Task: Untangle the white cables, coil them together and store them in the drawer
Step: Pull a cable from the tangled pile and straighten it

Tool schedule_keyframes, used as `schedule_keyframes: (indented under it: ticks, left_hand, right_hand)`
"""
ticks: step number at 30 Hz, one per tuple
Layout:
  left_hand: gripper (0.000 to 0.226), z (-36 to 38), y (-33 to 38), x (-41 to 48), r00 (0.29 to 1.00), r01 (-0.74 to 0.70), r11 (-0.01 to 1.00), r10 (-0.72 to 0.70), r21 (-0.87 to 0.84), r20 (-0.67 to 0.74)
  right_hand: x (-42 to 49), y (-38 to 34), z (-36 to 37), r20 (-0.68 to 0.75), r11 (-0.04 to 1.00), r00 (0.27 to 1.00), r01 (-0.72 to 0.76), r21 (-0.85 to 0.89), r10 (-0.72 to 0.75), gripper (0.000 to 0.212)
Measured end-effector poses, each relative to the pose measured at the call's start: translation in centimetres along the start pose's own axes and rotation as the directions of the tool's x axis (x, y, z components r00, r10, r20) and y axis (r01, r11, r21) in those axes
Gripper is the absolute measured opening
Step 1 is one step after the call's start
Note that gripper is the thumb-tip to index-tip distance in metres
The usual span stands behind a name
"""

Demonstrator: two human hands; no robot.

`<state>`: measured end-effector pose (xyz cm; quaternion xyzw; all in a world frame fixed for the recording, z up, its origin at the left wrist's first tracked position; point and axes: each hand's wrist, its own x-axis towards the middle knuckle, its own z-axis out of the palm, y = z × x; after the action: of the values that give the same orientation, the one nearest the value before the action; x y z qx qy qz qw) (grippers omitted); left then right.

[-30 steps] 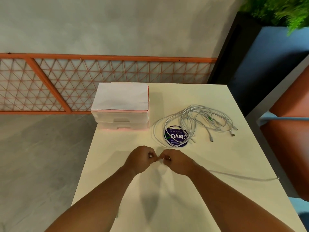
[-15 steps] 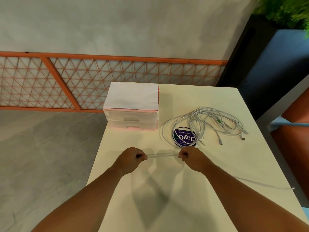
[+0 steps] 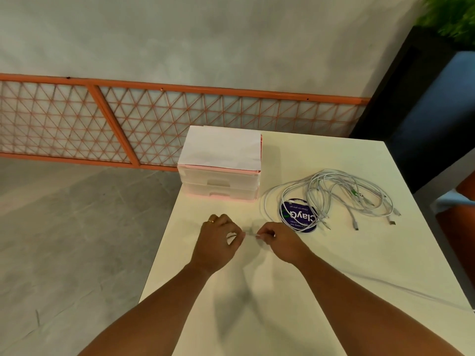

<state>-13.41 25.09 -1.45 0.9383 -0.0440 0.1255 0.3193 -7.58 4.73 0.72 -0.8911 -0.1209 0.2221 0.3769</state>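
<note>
Ahead of me, near the middle of the frame, the pink-framed drawer unit [image 3: 218, 181] stands at the far left corner of the cream surface [image 3: 334, 258], its two clear drawers pushed in and a white sheet of paper [image 3: 221, 147] lying on top. To its right the white cables [image 3: 341, 196] lie in a loose tangle, their plugs fanned towards the right edge. Part of the heap lies across a round purple disc [image 3: 298, 217] with white lettering. Nothing stands between my hands and the drawer unit. Beyond the surface an orange lattice railing [image 3: 154, 124] runs along the grey wall, and a dark planter [image 3: 411, 98] with a green plant [image 3: 452, 16] fills the upper right.

The short white strand [image 3: 250, 233] between my hands is blurred, and I cannot tell whether it is taut. A pale line of cable [image 3: 411, 291] runs along the surface at lower right and is cut off by the frame edge. It passes behind my right forearm, so I cannot see it join the strand. The plant is cropped at the top right corner.

Both forearms reach in from the bottom of the frame and meet below the drawer unit. My left hand [image 3: 218, 242], a ring [image 3: 212, 221] on one finger, has its fingers curled and pinches one end of the strand. My right hand [image 3: 280, 242] pinches the other end, knuckles up, close to the disc.
</note>
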Motion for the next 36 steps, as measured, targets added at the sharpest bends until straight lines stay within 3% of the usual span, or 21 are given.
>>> schedule_keyframes:
  ticks: [2, 4, 6, 8, 13, 17, 19, 21, 24, 28, 32, 36]
  left_hand:
    - [0.037, 0.0, 0.6, -0.8, 0.988, 0.146, 0.987, -0.142, -0.064, 0.062]
    - [0.052, 0.0, 1.3, -1.0, 0.906, 0.396, 0.903, -0.355, -0.164, 0.233]
    - [0.056, 0.1, 2.0, -0.9, 0.767, 0.641, 0.668, -0.538, -0.378, 0.35]
    - [0.053, 0.5, 2.4, -0.4, 0.669, 0.72, 0.437, -0.645, -0.539, 0.37]
    - [0.028, 1.3, 2.4, 1.2, 0.466, 0.616, 0.023, -0.817, -0.787, 0.34]
    - [0.018, 1.1, 2.2, 2.6, 0.411, 0.503, -0.178, -0.812, -0.846, 0.415]
    - [0.015, 0.9, 1.9, 3.5, 0.35, 0.398, -0.269, -0.839, -0.877, 0.417]
    - [0.016, 0.8, 1.4, 4.2, 0.304, 0.35, -0.274, -0.871, -0.896, 0.385]
    - [0.018, 0.9, 1.1, 4.8, 0.337, 0.447, -0.143, -0.888, -0.883, 0.314]
    - [0.027, 1.7, 1.6, 5.2, 0.493, 0.557, 0.106, -0.84, -0.823, 0.226]
    - [0.024, 2.6, 2.7, 5.8, 0.648, 0.61, 0.3, -0.722, -0.734, 0.243]
    - [0.013, 3.4, 4.4, 6.6, 0.75, 0.617, 0.446, -0.584, -0.649, 0.311]
  right_hand:
    - [0.1, -0.1, -0.4, -0.008, 0.997, 1.0, -0.006, 0.071, 0.006, 0.011]
    - [0.0, -0.3, -0.6, 0.002, 0.994, 1.0, -0.002, 0.113, 0.002, 0.011]
    - [-0.2, -0.3, -0.6, 0.035, 0.994, 0.999, 0.004, 0.112, -0.007, 0.011]
    - [-0.3, -0.1, -0.3, 0.075, 0.995, 0.997, 0.0, 0.095, -0.007, 0.014]
    - [-0.9, 0.8, 0.0, 0.202, 0.998, 0.979, -0.017, 0.062, 0.005, 0.019]
    - [-1.1, 1.6, -0.4, 0.203, 0.997, 0.978, -0.06, 0.039, 0.051, 0.009]
    - [-1.3, 2.2, -0.8, 0.259, 0.995, 0.96, -0.097, -0.038, 0.104, 0.006]
    - [-1.6, 3.1, -1.0, 0.282, 0.984, 0.942, -0.177, -0.036, 0.179, 0.016]
    - [-1.9, 3.9, -1.6, 0.239, 0.981, 0.951, -0.185, -0.059, 0.194, 0.024]
    - [-2.1, 4.3, -2.5, 0.286, 0.979, 0.945, -0.11, -0.171, 0.156, 0.003]
    - [-2.2, 4.9, -3.9, 0.29, 0.968, 0.937, -0.134, -0.214, 0.194, 0.014]
    - [-2.5, 5.8, -4.6, 0.282, 0.963, 0.934, -0.16, -0.215, 0.219, 0.006]
